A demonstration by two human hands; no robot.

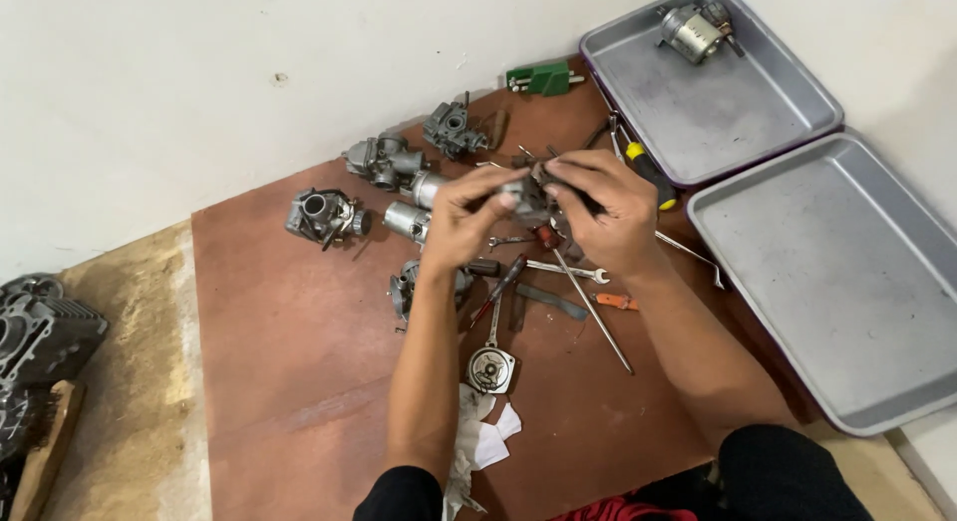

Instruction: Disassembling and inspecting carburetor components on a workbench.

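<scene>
Both my hands meet above the middle of a reddish-brown board (299, 381). My left hand (461, 217) and my right hand (608, 207) together grip a small grey metal carburetor part (526, 194) held between the fingertips. Under the hands lie several tools: a long screwdriver (593, 307), a wrench (568, 272), a red-handled screwdriver (503, 282). Three carburetors sit to the left: one (324, 217) nearest the board's left, one (384, 160), one (454, 130). A round metal cover (490, 368) lies near my left forearm.
Two grey metal trays stand at the right: the far tray (778, 122) holds a carburetor (695, 29), the near tray (897, 381) is bare. A green block (541, 78) lies by the wall. A white rag (478, 441) lies at the front. Dark engine parts (35, 332) sit at far left.
</scene>
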